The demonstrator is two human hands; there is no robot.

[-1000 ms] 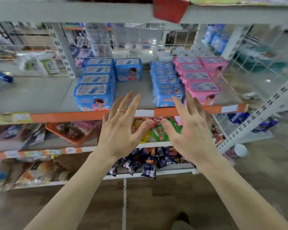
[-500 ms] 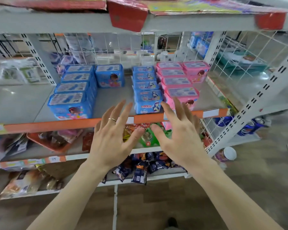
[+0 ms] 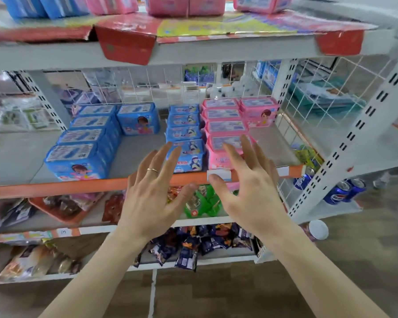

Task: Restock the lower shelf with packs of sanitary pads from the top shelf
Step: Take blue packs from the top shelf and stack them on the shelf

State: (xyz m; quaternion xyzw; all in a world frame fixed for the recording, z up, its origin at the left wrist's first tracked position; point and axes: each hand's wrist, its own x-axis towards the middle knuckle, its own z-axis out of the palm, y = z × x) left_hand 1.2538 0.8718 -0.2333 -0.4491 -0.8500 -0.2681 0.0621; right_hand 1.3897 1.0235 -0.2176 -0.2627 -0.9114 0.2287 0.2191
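Blue and pink packs of sanitary pads occupy two levels of a grey metal rack. Top shelf (image 3: 216, 48): blue packs (image 3: 39, 5) at left, pink packs (image 3: 186, 5) at centre and right, all cut off by the frame edge, standing on flattened red cardboard (image 3: 126, 40). Lower shelf (image 3: 138, 154) (orange front strip): a row of large blue packs (image 3: 78, 161) at left, one more large blue pack (image 3: 139, 120) behind, a row of smaller blue packs (image 3: 186, 134) at centre, pink packs (image 3: 225, 127) at right, bare grey shelf between the rows. Left hand (image 3: 152, 198), gold ring on one finger, and right hand (image 3: 251, 191): both raised side by side before the orange strip, fingers spread and straight, grasping nothing, touching no pack. Shelves beneath: green snack packets (image 3: 202, 203), dark wrapped snacks (image 3: 193, 246). Far right, lower level: blue soda cans (image 3: 342, 191).
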